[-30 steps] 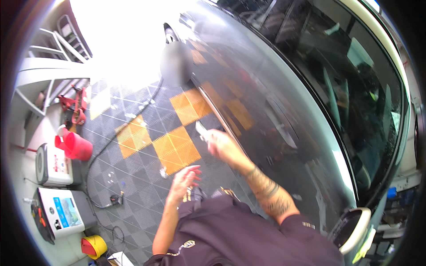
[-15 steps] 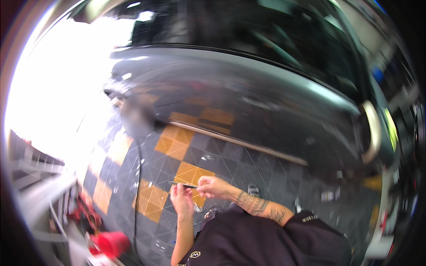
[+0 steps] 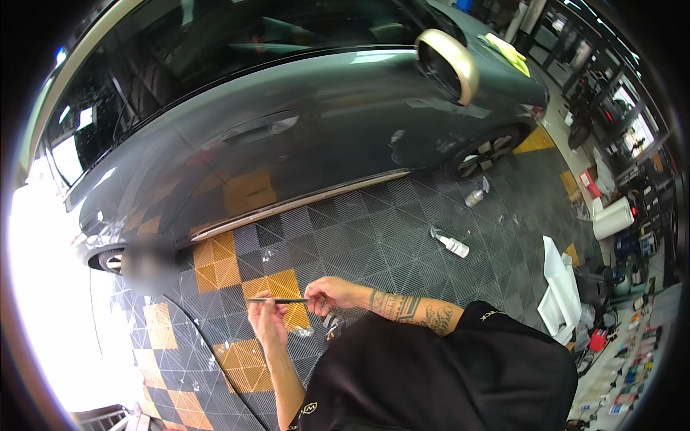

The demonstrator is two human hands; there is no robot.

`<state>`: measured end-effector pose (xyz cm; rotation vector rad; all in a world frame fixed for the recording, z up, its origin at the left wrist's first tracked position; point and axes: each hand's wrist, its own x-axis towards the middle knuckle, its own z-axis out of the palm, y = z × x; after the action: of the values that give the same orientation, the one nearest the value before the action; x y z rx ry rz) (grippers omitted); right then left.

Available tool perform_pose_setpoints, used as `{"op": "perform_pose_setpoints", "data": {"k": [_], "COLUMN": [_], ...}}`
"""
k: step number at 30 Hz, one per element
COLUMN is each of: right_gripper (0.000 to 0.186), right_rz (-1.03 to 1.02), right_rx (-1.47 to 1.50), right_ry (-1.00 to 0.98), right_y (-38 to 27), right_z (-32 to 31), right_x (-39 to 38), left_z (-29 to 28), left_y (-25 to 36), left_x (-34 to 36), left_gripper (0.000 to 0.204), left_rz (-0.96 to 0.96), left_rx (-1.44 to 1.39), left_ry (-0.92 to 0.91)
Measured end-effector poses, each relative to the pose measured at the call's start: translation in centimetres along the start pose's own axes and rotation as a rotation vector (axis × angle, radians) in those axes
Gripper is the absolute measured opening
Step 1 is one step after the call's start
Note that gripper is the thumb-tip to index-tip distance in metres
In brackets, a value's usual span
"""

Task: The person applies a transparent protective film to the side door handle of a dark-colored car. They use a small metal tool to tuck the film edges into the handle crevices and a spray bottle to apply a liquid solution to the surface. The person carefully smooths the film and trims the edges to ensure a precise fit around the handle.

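Note:
A thin dark stick-like tool (image 3: 277, 300) lies level between my two hands. My left hand (image 3: 264, 320) pinches its left end, and my right hand (image 3: 325, 293) grips its right end, with a tattooed forearm behind it. Both hands hover above the grey and orange tiled floor (image 3: 237, 266), in front of my black shirt. The side of a dark grey car (image 3: 302, 136) stands just beyond them, with its door handle (image 3: 259, 128) and cream wing mirror (image 3: 449, 61).
Two spray bottles (image 3: 451, 243) (image 3: 474, 195) lie on the floor near the car's front wheel (image 3: 480, 154). A yellow cloth (image 3: 507, 52) rests on the bonnet. White paper (image 3: 560, 287) and shelves of bottles stand at the right. A dark hose (image 3: 208, 352) runs across the tiles at the left.
The view has swung right along the car, from its rear to its door and front wheel. My hands came together in front of me and both now hold the thin tool.

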<state>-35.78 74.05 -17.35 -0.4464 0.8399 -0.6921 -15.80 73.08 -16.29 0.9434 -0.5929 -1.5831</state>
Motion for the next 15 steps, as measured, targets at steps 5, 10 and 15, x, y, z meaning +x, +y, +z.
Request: {"op": "perform_pose_setpoints", "data": {"k": [5,10,15], "right_gripper": [0.043,0.042,0.035], "right_rz": [-0.504,-0.68,-0.733], "right_rx": [-0.619,-0.777,-0.726], "right_ry": [0.251,0.486,0.47], "right_y": [1.9,3.8,5.9], "right_z": [-3.3,-9.1,-13.0], "right_x": [-7.0,-16.7,-23.3], "left_z": [7.0,12.7,17.2], "left_y": [-6.8,-13.1,-16.3], "left_x": [-4.7,-11.4,-16.8], "left_gripper": [0.014,0.021,0.034], "left_rz": [-0.06,-0.154,-0.228], "left_rx": [0.157,0.287,0.21], "left_ry": [-0.179,-0.273,-0.327]}}
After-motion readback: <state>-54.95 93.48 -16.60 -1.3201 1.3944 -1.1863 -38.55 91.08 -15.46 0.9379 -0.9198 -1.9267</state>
